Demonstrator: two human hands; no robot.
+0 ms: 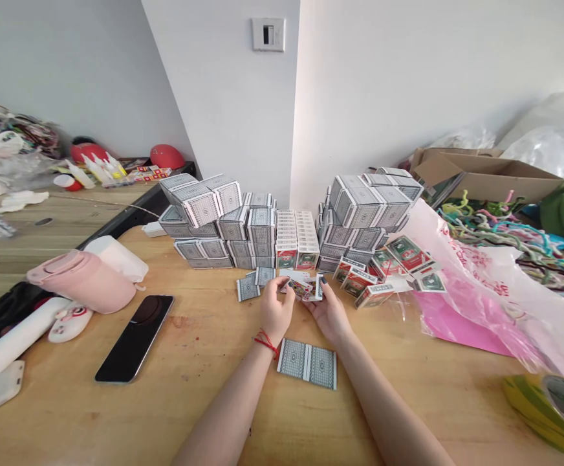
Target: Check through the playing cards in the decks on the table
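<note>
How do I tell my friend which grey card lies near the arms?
On the wooden table, find the stacks of grey-patterned boxes. Come forward past the left hand and right hand. Just below them lies a flat grey-patterned card with a white middle strip, alone between the forearms.

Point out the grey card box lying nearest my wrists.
The flat grey-patterned box lying alone below your right hand; the other grey boxes sit in or beside the stacks.
</note>
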